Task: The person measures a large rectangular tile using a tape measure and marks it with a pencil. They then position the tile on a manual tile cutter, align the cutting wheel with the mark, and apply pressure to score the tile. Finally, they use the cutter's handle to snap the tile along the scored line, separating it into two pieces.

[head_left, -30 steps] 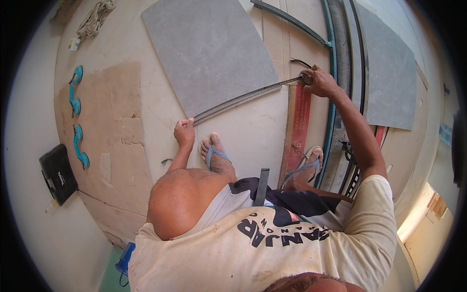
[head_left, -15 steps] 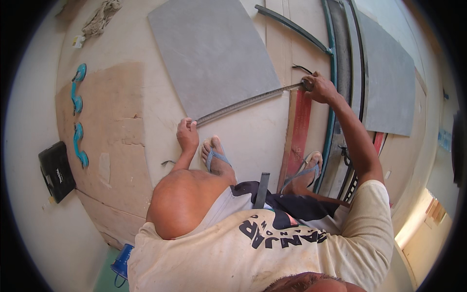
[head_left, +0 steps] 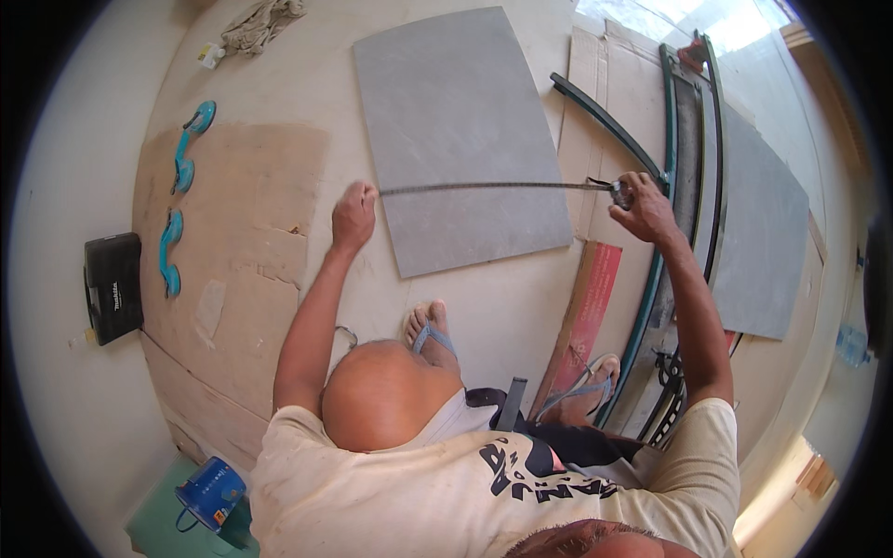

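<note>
Tape measure blade runs across the lower part of the grey tile lying on the floor, stretched from 9 to 3 o'clock. Your left hand is closed on the blade's free end at the tile's left edge. Your right hand is clamped on the tape case, just past the tile's right edge, over cardboard sheeting.

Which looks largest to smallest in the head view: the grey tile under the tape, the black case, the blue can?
1. Grey rectangular tile, plainly largest.
2. Black plastic case.
3. Blue can, somewhat smaller, though fisheye distortion near the rim makes that unsure.
</note>
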A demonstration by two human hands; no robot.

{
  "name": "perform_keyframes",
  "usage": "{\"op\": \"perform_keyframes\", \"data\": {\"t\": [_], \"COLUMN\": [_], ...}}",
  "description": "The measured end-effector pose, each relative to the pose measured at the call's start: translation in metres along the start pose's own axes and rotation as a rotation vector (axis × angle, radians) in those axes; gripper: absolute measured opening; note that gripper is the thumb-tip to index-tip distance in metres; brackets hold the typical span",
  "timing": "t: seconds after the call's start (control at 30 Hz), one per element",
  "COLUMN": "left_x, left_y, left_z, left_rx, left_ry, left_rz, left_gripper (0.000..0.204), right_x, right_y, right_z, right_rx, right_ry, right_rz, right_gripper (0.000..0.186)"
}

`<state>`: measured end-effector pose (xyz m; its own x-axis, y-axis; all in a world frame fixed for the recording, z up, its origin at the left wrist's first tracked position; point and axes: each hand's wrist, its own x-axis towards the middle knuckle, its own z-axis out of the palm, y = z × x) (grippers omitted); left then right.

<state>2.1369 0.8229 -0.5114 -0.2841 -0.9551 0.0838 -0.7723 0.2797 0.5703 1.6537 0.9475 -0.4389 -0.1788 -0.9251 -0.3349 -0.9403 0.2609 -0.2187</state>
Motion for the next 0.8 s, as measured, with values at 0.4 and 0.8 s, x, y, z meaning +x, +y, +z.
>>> {"op": "perform_keyframes", "data": {"t": [0.4, 0.8], "left_x": [0.25, 0.341], "left_y": [-0.051, -0.092], "left_z": [0.008, 0.052], "left_rx": [-0.081, 0.173], "left_ry": [0.23, 0.333], "left_rz": [0.03, -0.157], "left_gripper": [0.015, 0.011], "right_x": [0.109, 0.255], "right_y": [0.065, 0.033], "right_z": [-0.066, -0.074], "right_rx": [0.01, -0.009], "right_ry": [0.26, 0.32], "right_rz": [0.154, 0.18], "right_gripper": [0.062, 0.076]}}
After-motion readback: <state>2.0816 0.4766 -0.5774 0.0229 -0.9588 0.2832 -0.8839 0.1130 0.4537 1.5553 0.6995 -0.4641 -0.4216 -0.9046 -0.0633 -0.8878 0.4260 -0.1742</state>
